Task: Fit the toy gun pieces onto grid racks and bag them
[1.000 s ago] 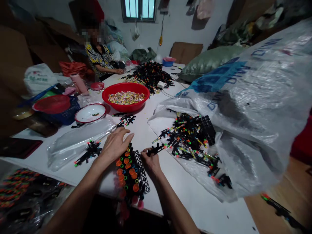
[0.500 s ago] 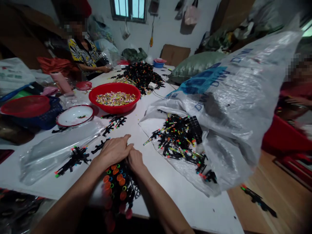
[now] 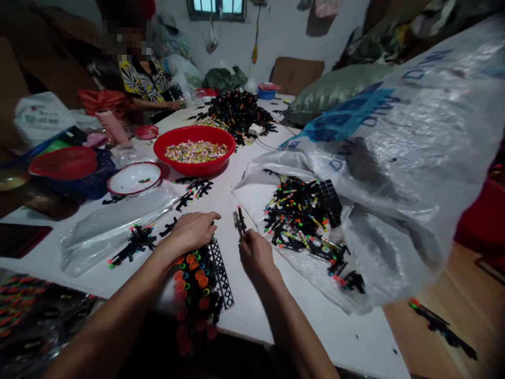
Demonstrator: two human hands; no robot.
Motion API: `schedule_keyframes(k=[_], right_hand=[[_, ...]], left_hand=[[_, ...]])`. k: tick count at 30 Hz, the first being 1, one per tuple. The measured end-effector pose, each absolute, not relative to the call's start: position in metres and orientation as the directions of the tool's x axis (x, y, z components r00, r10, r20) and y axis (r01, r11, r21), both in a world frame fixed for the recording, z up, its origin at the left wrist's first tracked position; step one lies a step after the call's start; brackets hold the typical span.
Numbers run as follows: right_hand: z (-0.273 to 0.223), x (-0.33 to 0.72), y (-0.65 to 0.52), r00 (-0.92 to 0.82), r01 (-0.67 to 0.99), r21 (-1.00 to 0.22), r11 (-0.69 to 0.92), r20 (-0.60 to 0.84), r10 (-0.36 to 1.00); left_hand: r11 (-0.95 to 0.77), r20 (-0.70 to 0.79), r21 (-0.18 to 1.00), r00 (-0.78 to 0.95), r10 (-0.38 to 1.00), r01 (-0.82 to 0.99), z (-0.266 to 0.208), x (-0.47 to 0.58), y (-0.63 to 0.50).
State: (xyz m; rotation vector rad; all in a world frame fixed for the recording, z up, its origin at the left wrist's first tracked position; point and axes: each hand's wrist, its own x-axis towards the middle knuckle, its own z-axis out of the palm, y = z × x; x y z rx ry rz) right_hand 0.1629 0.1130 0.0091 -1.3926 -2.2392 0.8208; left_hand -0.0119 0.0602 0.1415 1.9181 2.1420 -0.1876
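My left hand (image 3: 193, 230) lies over the far end of a perforated black plastic rack (image 3: 224, 279), gripping it with the index finger stretched to the right. Orange discs and small green and blue rings (image 3: 201, 277) cover the left part of the rack, whose near end hangs past the table edge. My right hand (image 3: 256, 252) is closed around a small black toy gun (image 3: 241, 217) with an orange tip, held just right of the rack. More black toy guns (image 3: 136, 243) lie on the table left of my left hand. The fingertips under my left hand are hidden.
A large white woven sack (image 3: 379, 152) spills a heap of toy guns (image 3: 300, 210) on the right. Ahead stand a red basin (image 3: 232, 150) of small colourful pieces and a black pile (image 3: 240, 116). An enamel dish (image 3: 126, 181) is at left. A co-worker (image 3: 145, 81) sits at the far left.
My right hand has left the rack and moved right, now with a toy gun in it. My left hand has stayed at the rack. The whole view has shifted slightly.
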Motion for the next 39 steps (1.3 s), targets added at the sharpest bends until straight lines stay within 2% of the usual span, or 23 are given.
schedule_keyframes(k=[2,4,8,11,13,16,18,20,22,24,25,27,28,30,34,39], right_hand=[[0.007,0.160,0.100,-0.417,0.405,-0.889,0.214,0.028,0.909],[0.003,0.150,0.089,-0.442,0.205,-0.970,0.134,0.030,0.897],[-0.011,0.126,0.075,-0.433,0.206,-0.975,0.079,-0.018,0.901],[-0.015,0.120,0.076,-0.407,0.235,-0.960,0.153,0.045,0.912],[-0.014,0.119,0.078,-0.474,0.332,-0.898,0.289,0.106,0.874],[-0.007,0.110,0.074,-0.551,0.550,-0.706,0.446,0.095,0.829],[-0.001,0.101,0.068,-0.561,0.670,-0.574,0.471,0.024,0.827],[0.003,0.096,0.066,-0.556,0.727,-0.499,0.471,-0.027,0.830],[0.005,0.101,0.075,-0.619,0.680,-0.537,0.499,-0.056,0.783],[0.010,0.118,0.098,-0.739,0.557,-0.598,0.576,-0.039,0.673],[0.014,0.130,0.115,-0.769,0.538,-0.567,0.624,-0.027,0.639],[0.026,0.153,0.156,-0.736,0.629,-0.365,0.687,0.007,0.677],[0.032,0.164,0.178,-0.676,0.716,-0.215,0.664,0.022,0.737],[0.044,0.180,0.218,-0.594,0.800,-0.064,0.596,0.052,0.803],[0.051,0.201,0.251,-0.626,0.780,-0.011,0.626,0.013,0.780],[0.044,0.214,0.213,-0.761,0.648,0.018,0.761,-0.012,0.648]], left_hand=[[0.139,-0.288,0.069,-0.114,0.951,0.988,0.143,-0.011,0.061],[0.163,-0.291,0.106,-0.126,0.948,0.981,0.144,-0.012,0.061],[0.199,-0.267,0.197,-0.142,0.953,0.960,0.143,-0.015,0.064],[0.224,-0.243,0.210,-0.171,0.955,0.952,0.140,-0.016,0.066],[0.244,-0.243,0.219,-0.189,0.951,0.945,0.139,-0.016,0.067],[0.240,-0.245,0.238,-0.181,0.952,0.941,0.140,-0.015,0.066],[0.227,-0.237,0.265,-0.165,0.957,0.937,0.141,-0.013,0.065],[0.248,-0.236,0.271,-0.185,0.954,0.930,0.141,-0.013,0.064],[0.269,-0.249,0.242,-0.208,0.946,0.932,0.139,-0.013,0.063],[0.262,-0.262,0.201,-0.206,0.943,0.944,0.137,-0.013,0.062],[0.246,-0.267,0.187,-0.192,0.944,0.951,0.136,-0.014,0.061],[0.219,-0.270,0.172,-0.168,0.948,0.961,0.135,-0.014,0.060],[0.214,-0.271,0.165,-0.165,0.948,0.963,0.135,-0.014,0.060],[0.214,-0.278,0.151,-0.166,0.946,0.965,0.136,-0.014,0.061],[0.232,-0.308,0.141,-0.180,0.934,0.963,0.137,-0.017,0.062],[0.215,-0.297,0.145,-0.165,0.941,0.966,0.138,-0.018,0.062]])
